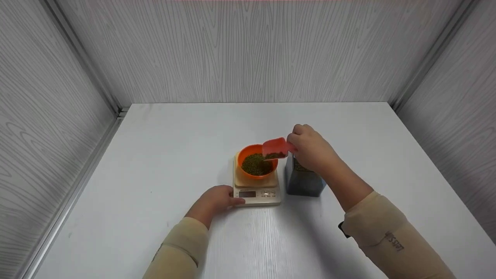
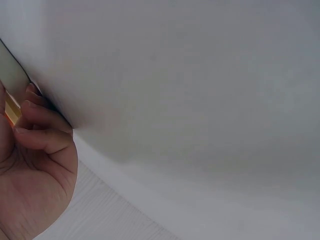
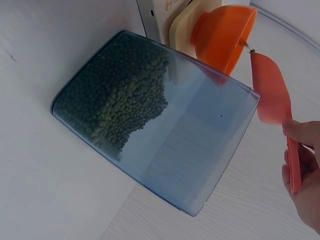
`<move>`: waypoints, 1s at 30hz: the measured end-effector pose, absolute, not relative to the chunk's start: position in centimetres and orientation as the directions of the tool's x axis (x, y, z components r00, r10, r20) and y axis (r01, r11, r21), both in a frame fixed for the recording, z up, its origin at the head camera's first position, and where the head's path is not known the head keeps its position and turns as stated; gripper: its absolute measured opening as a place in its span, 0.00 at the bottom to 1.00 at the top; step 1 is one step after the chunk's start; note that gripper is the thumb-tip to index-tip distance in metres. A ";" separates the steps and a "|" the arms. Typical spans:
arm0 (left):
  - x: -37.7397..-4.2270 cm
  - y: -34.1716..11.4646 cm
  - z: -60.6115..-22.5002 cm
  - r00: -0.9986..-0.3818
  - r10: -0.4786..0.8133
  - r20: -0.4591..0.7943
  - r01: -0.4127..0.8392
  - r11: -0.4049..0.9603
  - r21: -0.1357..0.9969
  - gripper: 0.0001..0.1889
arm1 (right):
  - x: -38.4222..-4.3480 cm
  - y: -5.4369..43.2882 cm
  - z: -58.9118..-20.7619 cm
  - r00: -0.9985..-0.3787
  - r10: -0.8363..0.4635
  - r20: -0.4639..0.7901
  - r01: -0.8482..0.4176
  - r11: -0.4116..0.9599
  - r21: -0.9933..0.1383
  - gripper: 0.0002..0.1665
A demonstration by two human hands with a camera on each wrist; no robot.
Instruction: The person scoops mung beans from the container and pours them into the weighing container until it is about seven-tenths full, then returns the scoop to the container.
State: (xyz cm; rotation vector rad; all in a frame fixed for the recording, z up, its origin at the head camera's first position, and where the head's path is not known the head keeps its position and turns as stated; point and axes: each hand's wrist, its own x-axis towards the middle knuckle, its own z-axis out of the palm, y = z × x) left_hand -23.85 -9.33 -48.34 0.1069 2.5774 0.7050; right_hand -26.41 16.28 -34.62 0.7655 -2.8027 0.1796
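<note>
Nearby, the left hand [image 1: 217,197] grips the front-left edge of the scale [image 1: 257,183]; pressure there could skew its reading. Just beside it stands a container [image 1: 304,185] of green beans [image 3: 120,95], which the right hand [image 1: 310,148] might knock if lowered. Farther, that hand's fingers clasp a red scoop [image 1: 275,146] tilted at the rim of the orange bowl [image 3: 217,35] on the scale; hasty tipping could spill beans.

left sleeve [image 1: 176,250]: beige, dark line across | right sleeve [image 1: 372,221]: beige, dark lettering [image 1: 394,241] | small black piece [image 1: 343,229] beside right sleeve
</note>
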 end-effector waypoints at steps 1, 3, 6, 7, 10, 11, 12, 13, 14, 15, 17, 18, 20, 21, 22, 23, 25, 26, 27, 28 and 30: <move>-23.8 -9.3 -48.3 -0.890 0.191 -0.413 -0.046 0.865 0.499 0.22 | -26.4 16.3 -34.6 -0.837 -0.485 0.254 -0.513 0.857 -0.053 0.09; -23.9 -9.3 -48.4 -0.891 0.191 -0.411 -0.046 0.864 0.502 0.22 | -26.4 16.3 -34.7 -0.834 -0.486 0.259 -0.514 0.857 -0.045 0.09; -23.9 -9.3 -48.5 -0.892 0.192 -0.409 -0.046 0.862 0.505 0.22 | -26.5 16.3 -34.8 -0.829 -0.492 0.267 -0.517 0.856 -0.029 0.08; -23.9 -9.3 -48.5 -0.892 0.192 -0.408 -0.046 0.861 0.506 0.22 | -26.5 16.4 -34.8 -0.828 -0.493 0.267 -0.517 0.856 -0.023 0.09; -23.8 -9.3 -48.4 -0.892 0.185 -0.412 -0.056 0.860 0.507 0.23 | -26.5 16.4 -34.9 -0.807 -0.510 0.297 -0.535 0.845 -0.004 0.07; -23.8 -9.3 -48.4 -0.892 0.181 -0.414 -0.060 0.860 0.507 0.23 | -26.6 16.4 -35.0 -0.799 -0.516 0.310 -0.542 0.840 0.002 0.07; -23.7 -9.3 -48.4 -0.892 0.180 -0.415 -0.063 0.860 0.506 0.23 | -26.5 16.4 -35.0 -0.790 -0.521 0.322 -0.549 0.836 0.005 0.07; -23.7 -9.3 -48.4 -0.892 0.179 -0.415 -0.062 0.861 0.504 0.23 | -26.5 16.4 -35.1 -0.784 -0.524 0.332 -0.554 0.833 0.007 0.07; -23.7 -9.3 -48.4 -0.892 0.177 -0.416 -0.063 0.863 0.502 0.24 | -26.5 16.5 -35.1 -0.778 -0.527 0.343 -0.557 0.830 0.010 0.06; -23.7 -9.3 -48.3 -0.892 0.174 -0.418 -0.065 0.864 0.500 0.24 | -26.5 16.5 -35.2 -0.772 -0.529 0.352 -0.561 0.827 0.013 0.06; -23.6 -9.3 -48.3 -0.892 0.175 -0.417 -0.062 0.866 0.496 0.25 | -26.6 16.6 -35.1 -0.782 -0.522 0.342 -0.552 0.834 0.010 0.07; -23.6 -9.3 -48.2 -0.892 0.177 -0.416 -0.059 0.867 0.495 0.25 | -26.6 16.6 -35.1 -0.787 -0.516 0.338 -0.548 0.836 0.000 0.07; -23.5 -9.2 -48.1 -0.892 0.175 -0.417 -0.060 0.868 0.493 0.25 | -26.6 16.9 -35.0 -0.799 -0.501 0.332 -0.539 0.842 -0.027 0.07; -23.5 -9.2 -48.0 -0.892 0.174 -0.418 -0.062 0.868 0.493 0.25 | -26.6 17.0 -35.0 -0.805 -0.494 0.329 -0.536 0.843 -0.046 0.07; -23.5 -9.2 -48.0 -0.892 0.175 -0.417 -0.060 0.868 0.493 0.26 | -26.6 17.2 -34.8 -0.813 -0.483 0.325 -0.530 0.845 -0.070 0.08; -23.5 -9.2 -48.0 -0.892 0.177 -0.416 -0.059 0.867 0.494 0.26 | -26.6 17.4 -34.7 -0.822 -0.470 0.321 -0.521 0.848 -0.094 0.08; -23.4 -9.2 -48.1 -0.892 0.177 -0.415 -0.059 0.867 0.495 0.26 | -26.6 17.9 -34.3 -0.841 -0.443 0.309 -0.501 0.854 -0.139 0.08; -23.5 -9.2 -48.1 -0.893 0.180 -0.413 -0.055 0.867 0.496 0.26 | -26.6 18.3 -34.1 -0.850 -0.432 0.303 -0.492 0.856 -0.160 0.08; -23.5 -9.2 -48.1 -0.893 0.181 -0.412 -0.055 0.865 0.498 0.26 | -26.6 18.6 -33.8 -0.858 -0.421 0.295 -0.482 0.859 -0.175 0.08; -23.5 -9.2 -48.1 -0.893 0.183 -0.410 -0.053 0.864 0.501 0.26 | -26.6 19.0 -33.5 -0.866 -0.409 0.289 -0.470 0.862 -0.191 0.08; -23.5 -9.3 -48.2 -0.894 0.183 -0.408 -0.053 0.863 0.502 0.25 | -26.6 19.8 -33.0 -0.884 -0.386 0.263 -0.444 0.869 -0.217 0.08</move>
